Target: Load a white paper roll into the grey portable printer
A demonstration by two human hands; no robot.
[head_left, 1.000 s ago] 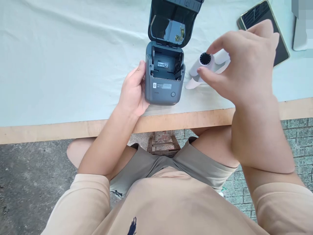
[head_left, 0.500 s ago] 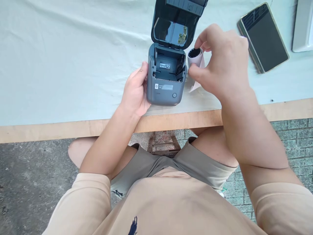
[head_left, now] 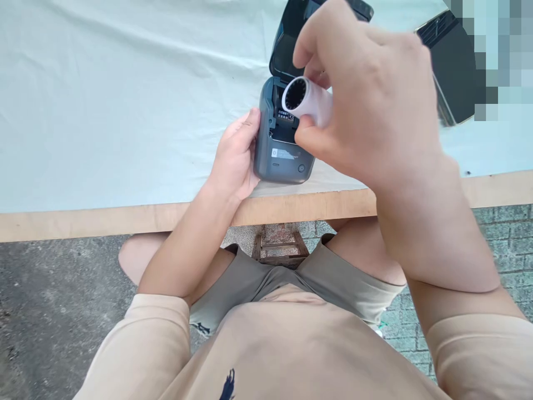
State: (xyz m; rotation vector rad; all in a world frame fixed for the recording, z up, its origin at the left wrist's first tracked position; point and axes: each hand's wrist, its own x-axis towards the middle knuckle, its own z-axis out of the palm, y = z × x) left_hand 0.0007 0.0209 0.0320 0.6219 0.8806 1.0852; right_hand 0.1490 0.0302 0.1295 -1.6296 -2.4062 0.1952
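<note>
A dark grey label printer (head_left: 285,166) stands near the table's front edge with its lid (head_left: 287,50) swung up and back. My left hand (head_left: 237,150) is wrapped round the printer's left side, thumb along the edge. In my right hand (head_left: 366,94) is a white paper roll (head_left: 314,103) with a black core, pinched between thumb and fingers. The roll is tilted, its core end facing left, over the right part of the printer's open compartment. My right hand hides part of the lid and the printer's right side.
A dark phone (head_left: 453,72) lies on the pale tablecloth (head_left: 125,111) at the right, partly behind my right hand. The wooden table edge (head_left: 291,208) runs across in front of me. Pixel blocks cover the upper right corner.
My right hand has brought the paper roll left from beside the printer to over its compartment, tipping it sideways. The printer has shifted slightly right, still in my left hand.
</note>
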